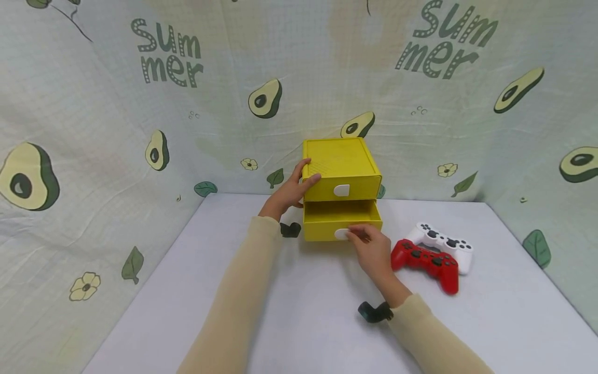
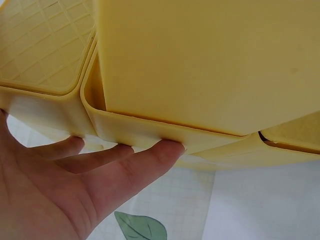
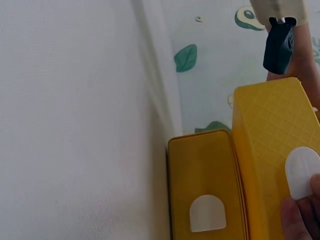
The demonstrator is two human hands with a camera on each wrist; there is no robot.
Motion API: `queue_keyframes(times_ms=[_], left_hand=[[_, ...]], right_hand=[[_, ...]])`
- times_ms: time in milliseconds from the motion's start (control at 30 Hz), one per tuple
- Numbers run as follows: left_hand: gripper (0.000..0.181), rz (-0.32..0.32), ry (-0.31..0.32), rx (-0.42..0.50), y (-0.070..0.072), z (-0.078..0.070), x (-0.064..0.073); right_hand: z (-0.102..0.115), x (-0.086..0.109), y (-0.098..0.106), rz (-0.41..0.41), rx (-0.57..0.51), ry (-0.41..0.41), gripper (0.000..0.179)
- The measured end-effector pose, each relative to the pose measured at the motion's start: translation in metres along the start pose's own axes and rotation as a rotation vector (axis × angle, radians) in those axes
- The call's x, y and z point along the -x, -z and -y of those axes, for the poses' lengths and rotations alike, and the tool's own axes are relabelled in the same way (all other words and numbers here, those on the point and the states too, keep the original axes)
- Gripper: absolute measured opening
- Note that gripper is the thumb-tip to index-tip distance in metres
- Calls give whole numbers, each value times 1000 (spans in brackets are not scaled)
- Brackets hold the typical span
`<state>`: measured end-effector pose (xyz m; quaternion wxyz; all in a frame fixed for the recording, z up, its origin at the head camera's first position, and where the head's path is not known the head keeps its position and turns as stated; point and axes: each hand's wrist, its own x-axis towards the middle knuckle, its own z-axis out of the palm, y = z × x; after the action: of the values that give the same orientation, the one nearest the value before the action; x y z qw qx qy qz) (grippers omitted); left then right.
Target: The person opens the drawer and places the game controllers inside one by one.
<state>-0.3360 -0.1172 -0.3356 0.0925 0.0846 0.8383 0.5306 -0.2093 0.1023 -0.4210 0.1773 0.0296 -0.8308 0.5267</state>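
A yellow drawer cabinet [image 1: 341, 156] stands at the back of the table. One drawer [image 1: 322, 231] is pulled partway out below the top drawer [image 1: 322, 192], which sits closed. My right hand [image 1: 374, 254] pinches the white tab [image 3: 301, 172] on the pulled-out drawer's front. In the right wrist view, another closed drawer [image 3: 200, 165] with its own white tab [image 3: 207, 215] lies beneath, hidden from the head view. My left hand [image 1: 289, 195] rests against the cabinet's left side, thumb near its top edge. Its extended fingers [image 2: 165, 150] touch the yellow side wall [image 2: 130, 127].
Right of the cabinet lie a red game controller [image 1: 427, 262] and a white game controller [image 1: 460, 249], partly overlapping. A patterned cloth [image 1: 299, 62] hangs behind and along both sides of the white table [image 1: 317, 311]. Each wrist wears a small dark camera.
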Motion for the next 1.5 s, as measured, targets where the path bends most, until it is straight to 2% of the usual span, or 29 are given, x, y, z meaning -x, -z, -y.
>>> queue_keyframes(times_ms=[533,833,1067,1500], left_hand=[[85,0,11,-2,1,0,-1],[85,13,8,1,2,1,0],[82,12,-2,2,2,0,1],[79,9,0,6,1,0,0]], right_hand=[[7,14,9,43,34,-88,21],[6,20,11,60,25,-96,20],[-1,21,11,54,33,-27,19],[0,20,28,59,159,196,18]])
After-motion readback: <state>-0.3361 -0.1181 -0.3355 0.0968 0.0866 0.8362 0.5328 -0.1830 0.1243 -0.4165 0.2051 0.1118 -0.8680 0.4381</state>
